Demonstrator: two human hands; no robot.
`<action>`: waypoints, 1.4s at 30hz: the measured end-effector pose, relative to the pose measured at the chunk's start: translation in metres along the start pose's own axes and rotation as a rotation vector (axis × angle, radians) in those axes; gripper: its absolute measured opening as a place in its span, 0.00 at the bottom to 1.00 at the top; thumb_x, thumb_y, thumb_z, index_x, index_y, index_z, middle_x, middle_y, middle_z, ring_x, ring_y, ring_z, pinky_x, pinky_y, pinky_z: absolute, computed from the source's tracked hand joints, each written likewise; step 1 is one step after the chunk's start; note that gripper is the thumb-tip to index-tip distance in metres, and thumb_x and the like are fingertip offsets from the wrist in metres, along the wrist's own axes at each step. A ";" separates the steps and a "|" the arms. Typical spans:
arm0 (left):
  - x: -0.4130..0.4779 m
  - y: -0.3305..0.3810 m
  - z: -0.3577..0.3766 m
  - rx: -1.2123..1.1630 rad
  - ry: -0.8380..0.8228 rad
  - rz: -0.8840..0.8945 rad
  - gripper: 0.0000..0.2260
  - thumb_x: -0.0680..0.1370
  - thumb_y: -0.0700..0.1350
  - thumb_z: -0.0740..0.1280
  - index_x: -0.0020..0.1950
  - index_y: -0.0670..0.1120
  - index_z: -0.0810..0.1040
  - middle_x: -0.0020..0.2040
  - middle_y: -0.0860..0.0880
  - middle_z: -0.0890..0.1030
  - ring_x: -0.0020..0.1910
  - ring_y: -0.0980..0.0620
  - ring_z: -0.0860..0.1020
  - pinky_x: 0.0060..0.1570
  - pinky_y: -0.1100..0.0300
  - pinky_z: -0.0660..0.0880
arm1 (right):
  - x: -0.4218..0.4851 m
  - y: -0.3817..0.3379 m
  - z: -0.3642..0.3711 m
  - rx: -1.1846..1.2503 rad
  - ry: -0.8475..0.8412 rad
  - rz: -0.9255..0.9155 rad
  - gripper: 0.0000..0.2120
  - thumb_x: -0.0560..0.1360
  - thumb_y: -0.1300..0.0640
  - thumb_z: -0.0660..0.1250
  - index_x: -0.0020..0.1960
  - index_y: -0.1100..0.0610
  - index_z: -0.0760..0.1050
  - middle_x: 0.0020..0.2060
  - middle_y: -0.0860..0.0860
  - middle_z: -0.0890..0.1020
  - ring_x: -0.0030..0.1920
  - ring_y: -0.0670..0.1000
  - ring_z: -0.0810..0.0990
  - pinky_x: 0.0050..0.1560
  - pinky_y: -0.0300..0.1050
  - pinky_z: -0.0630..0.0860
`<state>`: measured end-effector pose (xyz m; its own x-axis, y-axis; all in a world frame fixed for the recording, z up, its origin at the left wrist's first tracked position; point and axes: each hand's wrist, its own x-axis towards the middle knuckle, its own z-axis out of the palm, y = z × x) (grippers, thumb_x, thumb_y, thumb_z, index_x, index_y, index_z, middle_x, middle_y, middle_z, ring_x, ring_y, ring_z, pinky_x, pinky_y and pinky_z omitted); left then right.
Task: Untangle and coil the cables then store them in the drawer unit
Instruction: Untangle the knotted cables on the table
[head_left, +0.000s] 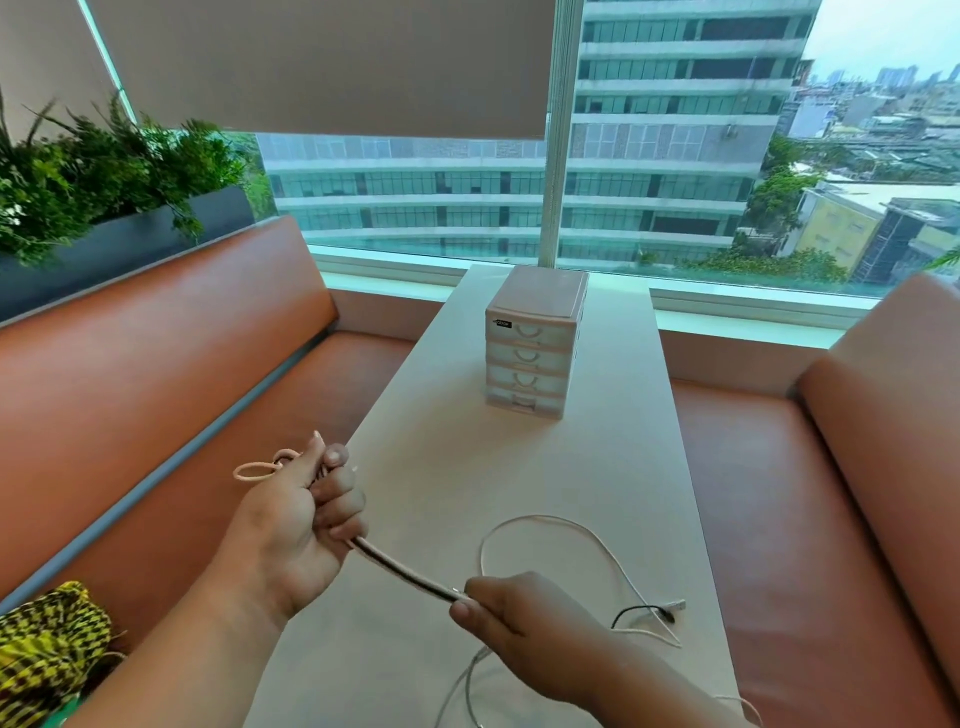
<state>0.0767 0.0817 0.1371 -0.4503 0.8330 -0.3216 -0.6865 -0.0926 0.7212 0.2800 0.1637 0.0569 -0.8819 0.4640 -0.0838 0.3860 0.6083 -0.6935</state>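
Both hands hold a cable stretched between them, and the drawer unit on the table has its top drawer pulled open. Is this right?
Not quite. In the head view all four drawers of the drawer unit are closed, the top one too. The rest holds: the left hand and the right hand hold a cable stretched between them, and the unit stands on the table.

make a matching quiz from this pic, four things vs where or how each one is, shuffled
1. small beige plastic four-drawer unit
2. thin white cable
3. pink cable loop
4. taut dark-and-white cable stretch

A. pokes out past the left hand
B. lies looped on the white table
C. stands farther up the table, drawers closed
D. held straight between left hand and right hand

Pairs: 1-C, 2-B, 3-A, 4-D
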 end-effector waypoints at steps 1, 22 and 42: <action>-0.001 -0.003 0.000 0.052 0.007 0.011 0.16 0.82 0.54 0.54 0.37 0.48 0.67 0.22 0.55 0.58 0.17 0.59 0.56 0.18 0.65 0.54 | 0.000 0.004 0.001 -0.020 -0.008 0.011 0.23 0.77 0.35 0.53 0.36 0.53 0.61 0.29 0.49 0.67 0.33 0.50 0.67 0.38 0.49 0.69; -0.038 -0.039 0.011 1.004 -0.260 -0.104 0.15 0.82 0.45 0.56 0.37 0.43 0.68 0.24 0.52 0.64 0.25 0.55 0.60 0.27 0.62 0.56 | 0.039 -0.078 -0.031 0.849 0.056 0.027 0.08 0.78 0.57 0.65 0.45 0.59 0.80 0.41 0.55 0.81 0.41 0.49 0.79 0.43 0.40 0.74; -0.039 -0.037 0.002 0.720 -0.433 -0.147 0.26 0.68 0.51 0.70 0.59 0.34 0.73 0.43 0.44 0.82 0.43 0.49 0.80 0.44 0.60 0.75 | 0.036 -0.081 -0.030 0.660 0.230 -0.084 0.12 0.77 0.45 0.59 0.37 0.48 0.73 0.29 0.47 0.72 0.28 0.45 0.70 0.29 0.43 0.68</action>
<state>0.1210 0.0534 0.1237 -0.0263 0.9581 -0.2852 -0.1243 0.2800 0.9519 0.2251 0.1502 0.1314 -0.7939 0.6012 0.0914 0.0102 0.1635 -0.9865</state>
